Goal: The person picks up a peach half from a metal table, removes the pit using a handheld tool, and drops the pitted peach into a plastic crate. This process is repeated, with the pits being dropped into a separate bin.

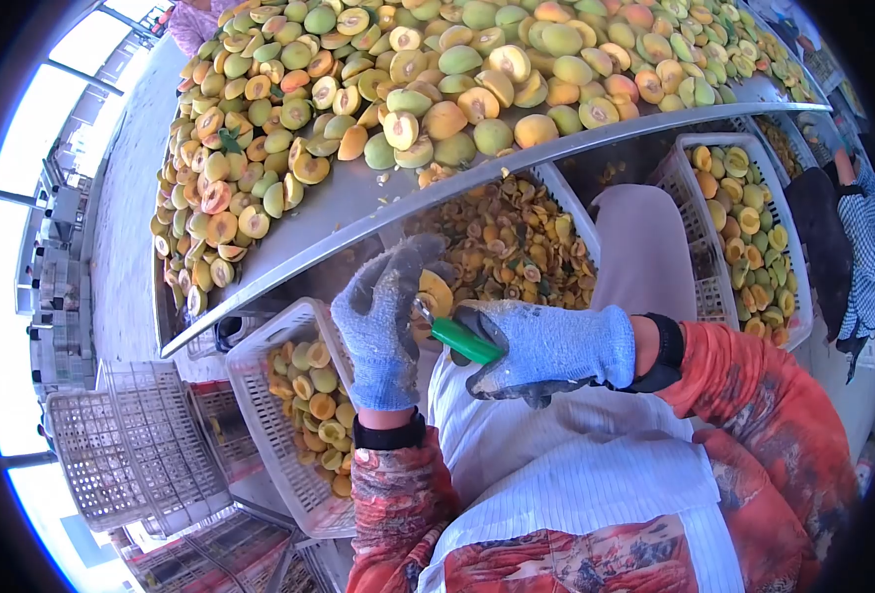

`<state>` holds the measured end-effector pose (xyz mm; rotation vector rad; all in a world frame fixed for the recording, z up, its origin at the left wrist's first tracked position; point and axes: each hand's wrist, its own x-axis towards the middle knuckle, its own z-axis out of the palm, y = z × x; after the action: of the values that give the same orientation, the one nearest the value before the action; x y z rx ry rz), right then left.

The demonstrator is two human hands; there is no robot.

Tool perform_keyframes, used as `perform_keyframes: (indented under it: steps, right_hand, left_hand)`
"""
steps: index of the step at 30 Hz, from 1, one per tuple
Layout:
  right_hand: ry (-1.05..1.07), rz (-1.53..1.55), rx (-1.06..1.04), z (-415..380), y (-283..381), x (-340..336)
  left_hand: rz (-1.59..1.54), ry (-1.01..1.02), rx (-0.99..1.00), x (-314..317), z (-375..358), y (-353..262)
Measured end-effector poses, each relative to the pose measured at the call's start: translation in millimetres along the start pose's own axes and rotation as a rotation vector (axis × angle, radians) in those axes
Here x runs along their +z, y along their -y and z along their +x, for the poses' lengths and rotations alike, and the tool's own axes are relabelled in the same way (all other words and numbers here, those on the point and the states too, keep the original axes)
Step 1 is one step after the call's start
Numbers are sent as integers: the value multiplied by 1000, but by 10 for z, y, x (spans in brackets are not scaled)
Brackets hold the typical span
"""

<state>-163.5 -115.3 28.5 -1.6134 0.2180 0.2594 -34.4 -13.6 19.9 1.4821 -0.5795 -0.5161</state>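
My left hand point(383, 316), in a blue-grey knitted glove with dark palm coating, is closed around an apricot half point(436, 293), its yellow cut face turned toward my right hand. In my right hand point(546, 346), gloved alike, is a green-handled pitting tool point(467, 340), its short metal end right at the fruit. Both hands are above my lap, just in front of the metal table point(349, 212). A heap of apricots point(457, 59), many halved and some with stones showing, covers much of that table.
Below the table edge sits a crate of brown-orange scraps point(517, 237). Crates of apricot halves stand at left point(243, 371) and right point(798, 212). Stacked white crates point(131, 445) are farther left. A person's sleeve point(192, 25) shows at the far left; another person point(858, 227) is at right.
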Motion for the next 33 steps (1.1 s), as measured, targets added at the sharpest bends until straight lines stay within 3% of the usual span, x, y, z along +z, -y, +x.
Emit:
perform_keyframes:
  steps: [1,2,4,5,7,8,10,11,12,14,15,17,18,20,21,22,26,28,29,31,32,33]
  right_hand:
    - [81,209,150,-8,45,-6]
    - [81,205,146,6,5,-17]
    - [178,647,87,40,-155,-17]
    - [174,642,82,42,-198,-14]
    - [183,799,-34,31,-254,-22]
    - [179,789,-38,13,-223,-86]
    - [149,698,-83,-56,-107,-221]
    - [176,789,-109,-129,-76,-291]
    - [95,736,-152,-217,-37,-367]
    - [-183,814,4,-116,-272,-499]
    - [-184,809,-3,-58,-457,-526]
    - [-508,664,-21,32,-770,-534]
    - [-509,660,-16,54,-783,-487]
    - [-515,731,-144,127,-765,-367]
    - [-422,951,-10,98,-715,-360]
    - [-422,952,-9,100,-667,-354]
    - [-468,864,-104,161,-495,-283]
    - [-546,524,-53,140,-452,-301]
    - [-539,522,-51,152,-477,-293]
    - [-724,-127,-259,183,-551,-289]
    - [-713,-126,-258,151,-539,-289]
    - [-798,-225,-324,95,-492,-306]
  left_hand:
    - [52,29,53,-1,15,-12]
    - [52,27,59,-1,47,-10]
    - [174,133,221,-2,126,6]
    - [172,135,228,5,173,4]
    - [-285,129,-236,25,257,6]
    - [-290,133,-227,78,276,13]
    - [-672,54,-274,179,295,36]
    - [-624,-79,-372,139,434,88]
    - [-631,-80,-358,123,460,127]
    - [-750,-25,-387,139,432,120]
    - [-759,-33,-342,179,428,146]
    - [-662,-10,-232,269,387,160]
    - [-562,-2,-138,296,357,166]
    - [-663,68,-157,307,315,142]
    - [-688,105,-130,344,271,166]
    - [-713,142,-103,365,252,182]
    - [-916,331,-305,288,245,311]
    - [228,303,286,217,192,398]
    - [71,252,44,132,196,693]
    - [216,266,115,113,169,651]
    - [365,288,182,94,150,638]
    - [205,241,158,88,154,679]
